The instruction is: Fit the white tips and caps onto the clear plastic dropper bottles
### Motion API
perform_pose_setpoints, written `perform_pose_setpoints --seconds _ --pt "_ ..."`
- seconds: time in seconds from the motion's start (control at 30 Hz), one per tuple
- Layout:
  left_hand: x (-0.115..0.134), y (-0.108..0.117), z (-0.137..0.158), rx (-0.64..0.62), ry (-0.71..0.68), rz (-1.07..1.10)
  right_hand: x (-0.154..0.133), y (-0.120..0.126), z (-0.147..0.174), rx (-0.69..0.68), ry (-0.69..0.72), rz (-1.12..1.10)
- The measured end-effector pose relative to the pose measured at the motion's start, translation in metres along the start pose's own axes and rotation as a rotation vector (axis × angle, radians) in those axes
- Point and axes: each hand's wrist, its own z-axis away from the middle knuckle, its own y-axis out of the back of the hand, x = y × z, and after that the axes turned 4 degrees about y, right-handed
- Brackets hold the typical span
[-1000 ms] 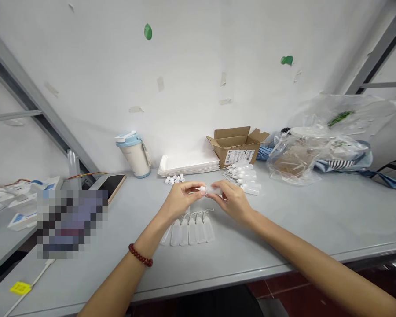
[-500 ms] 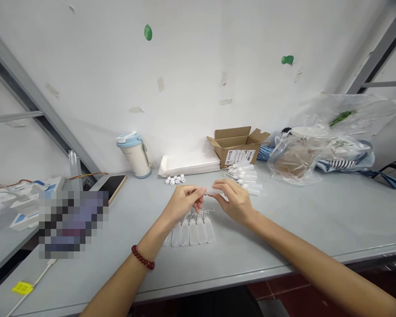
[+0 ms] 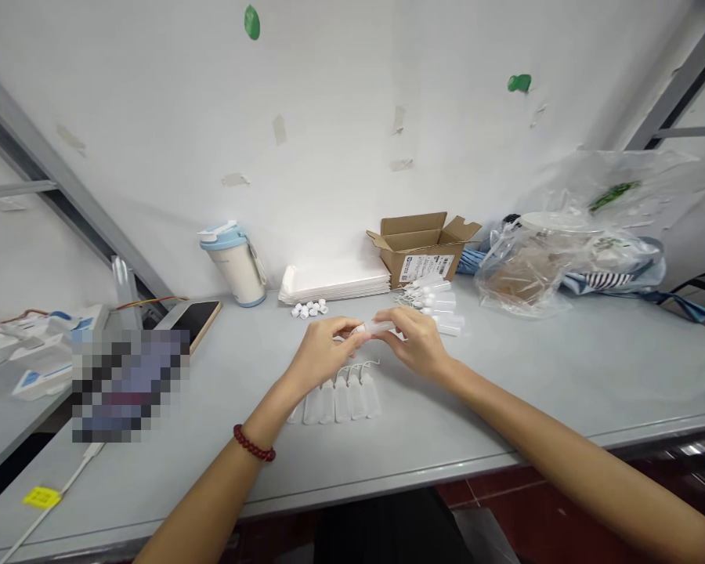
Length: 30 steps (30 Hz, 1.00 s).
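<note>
“One bottle (image 3: 381, 327) is held, I see. Where exactly?”

“Mid-view and nearly level, just past the row (image 3: 341, 401) of clear bottles on the worktop (image 3: 505, 427)”

“What about the left hand's grip (image 3: 322, 348)?”

“Closed on the left end of the bottle, thumb and forefinger meeting around it. They cover that end, so I can't tell whether anything is fitted there”

“And the right hand's grip (image 3: 418, 341)?”

“Clamped on the bottle's body from the other side, thumb nearer the person, forefinger along the far side”

“How does the row lie?”

“Side by side, tops pointing away from the person, with thin white tubes (image 3: 359, 366) bending to the right. The left hand hides part of it”

“What is beyond the hands?”

“A small heap of white caps (image 3: 309, 309) past the left one, in front of a white stack (image 3: 336, 282). Past the right one, a pile (image 3: 440, 304) of more bottles lies just before an open box (image 3: 420, 258)”

“And to the sides?”

“On the left, a cup (image 3: 235, 270) stands near the wall (image 3: 341, 94), and a phone (image 3: 204, 321) lies nearer the person. On the right, a clear bag (image 3: 517, 282) sits by blue cloth (image 3: 649, 270). A dark red bracelet (image 3: 254, 444) rings the left wrist”
</note>
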Motion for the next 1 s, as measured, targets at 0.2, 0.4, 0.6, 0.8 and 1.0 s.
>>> perform_pose_setpoints --seconds 0.2,0.4,0.6,0.8,1.0 --pt "0.000 0.001 0.001 -0.022 0.006 -0.098 -0.003 0.001 0.000 -0.035 -0.044 -0.037" --pt "-0.005 -0.002 -0.001 0.090 -0.168 -0.183 -0.004 0.002 -0.001 -0.102 -0.160 -0.106" --pt "0.002 0.004 0.000 -0.121 0.083 0.047 -0.002 0.002 -0.003 -0.086 -0.111 -0.083" --pt "0.006 0.001 0.005 -0.009 -0.076 -0.075 -0.004 0.004 -0.003 -0.100 -0.069 -0.131" --pt "0.003 -0.001 0.004 0.031 -0.127 -0.126 0.000 0.006 -0.004 -0.158 -0.130 -0.157"
